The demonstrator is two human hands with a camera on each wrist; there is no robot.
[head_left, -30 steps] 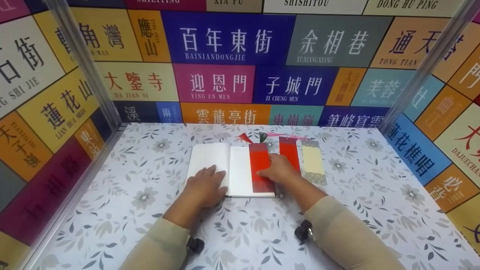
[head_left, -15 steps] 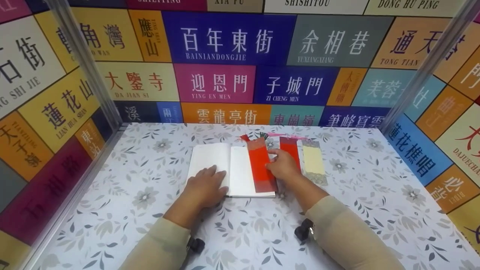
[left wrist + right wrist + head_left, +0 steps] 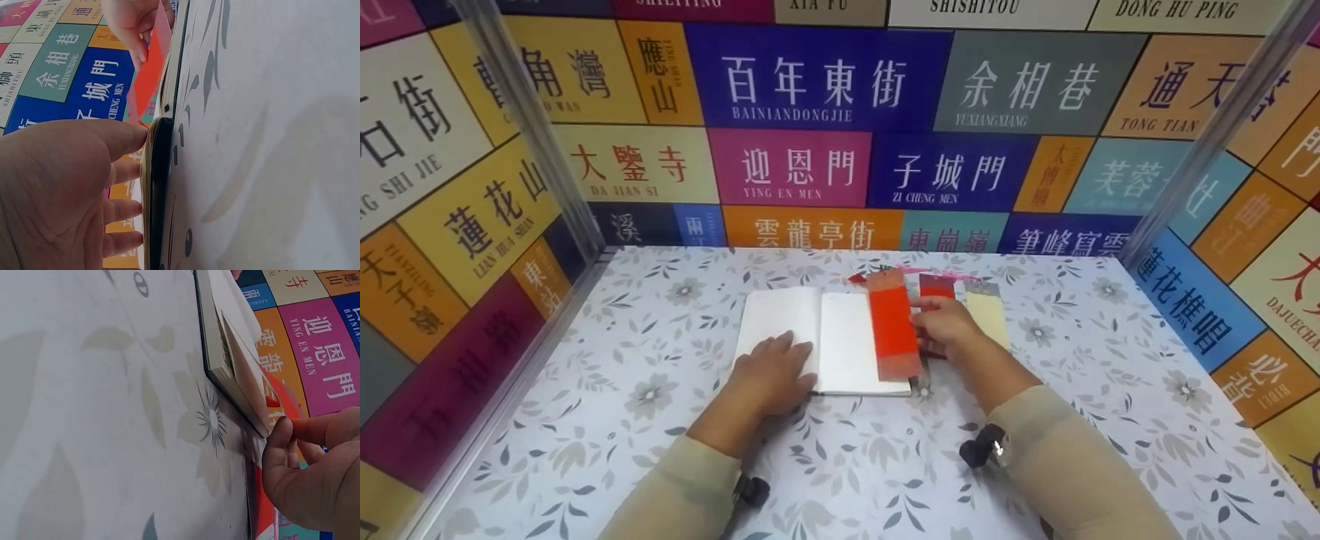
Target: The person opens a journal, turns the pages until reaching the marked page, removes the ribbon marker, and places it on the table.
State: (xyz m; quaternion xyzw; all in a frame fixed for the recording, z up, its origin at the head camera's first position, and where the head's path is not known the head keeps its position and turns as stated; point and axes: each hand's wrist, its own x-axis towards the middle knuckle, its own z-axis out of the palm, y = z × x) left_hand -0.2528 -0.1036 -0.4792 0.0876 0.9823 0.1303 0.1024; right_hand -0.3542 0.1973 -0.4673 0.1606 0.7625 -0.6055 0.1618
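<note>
An open notebook (image 3: 847, 352) with pale pages lies on the table. My left hand (image 3: 772, 375) rests on its left page, fingers spread, and in the left wrist view the fingers reach over the page edge. My right hand (image 3: 951, 330) pinches the right edge of a red bookmark (image 3: 894, 326) with thumb and finger. That bookmark slants over the right page, its right edge lifted in the left wrist view. Beneath the right hand, partly hidden, is a second red bookmark (image 3: 936, 285). A cream bookmark (image 3: 988, 321) with patterned grey ends lies to the right, partly covered by the hand.
Pink tassels (image 3: 937, 273) and a red tassel (image 3: 857, 278) lie behind the bookmarks. The table (image 3: 660, 450) wears a white leaf-print cover. Clear upright posts (image 3: 1207, 135) stand at the back corners, before walls of coloured street-name signs (image 3: 817, 82).
My right hand has moved right, drawing the red bookmark rightward across the right page and tilting it, with more page uncovered. The left hand has stayed in place.
</note>
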